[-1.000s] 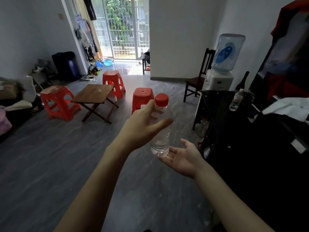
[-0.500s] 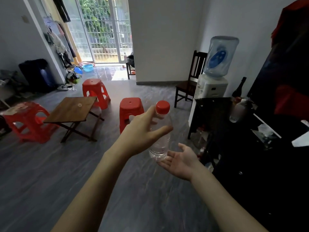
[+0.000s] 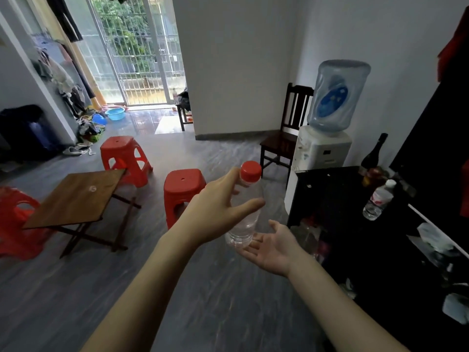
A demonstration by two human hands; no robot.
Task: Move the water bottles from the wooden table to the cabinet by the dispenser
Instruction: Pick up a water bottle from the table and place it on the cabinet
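Upright, bottle [image 3: 245, 209] between 2 hands

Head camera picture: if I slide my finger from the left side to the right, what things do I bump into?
Brown wooden folding table → red plastic stool → clear red-capped water bottle in the left hand → white water dispenser with blue jug → clear white-capped bottle on the black cabinet.

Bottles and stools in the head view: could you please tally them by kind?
Clear water bottles: 2, one held, one on the cabinet
Dark glass bottle: 1
Red stools: 3
Total: 6
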